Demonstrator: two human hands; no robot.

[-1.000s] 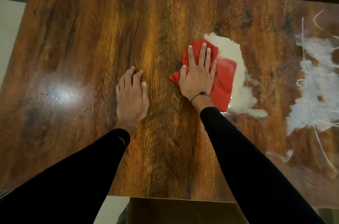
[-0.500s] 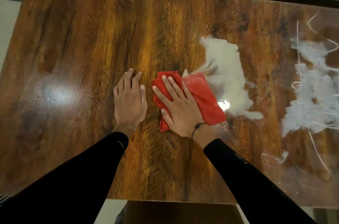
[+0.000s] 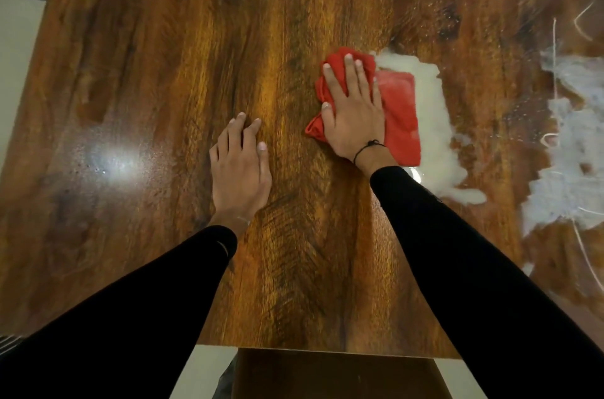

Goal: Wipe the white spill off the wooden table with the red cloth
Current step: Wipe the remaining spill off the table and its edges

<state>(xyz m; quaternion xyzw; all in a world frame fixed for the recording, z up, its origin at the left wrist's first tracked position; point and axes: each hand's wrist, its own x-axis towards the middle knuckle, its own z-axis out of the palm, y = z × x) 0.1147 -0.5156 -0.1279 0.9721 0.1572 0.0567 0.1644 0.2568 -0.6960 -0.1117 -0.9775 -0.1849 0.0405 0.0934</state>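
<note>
We look down on a wooden table point(image 3: 163, 71). Left of the red cloth point(image 3: 400, 111), our left hand point(image 3: 240, 169) lies flat on bare wood, fingers straight and holding nothing. Our right hand point(image 3: 354, 114) presses flat on the red cloth, fingers extended. Touching the cloth's right edge is a white spill point(image 3: 434, 137). Farther right of the cloth, more white smears point(image 3: 568, 169) streak the wood.

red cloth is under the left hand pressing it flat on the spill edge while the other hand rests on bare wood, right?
Not quite: the head view shows the right hand pressing the red cloth flat at the edge of the white spill, while the left hand rests on the bare wooden table.
</note>
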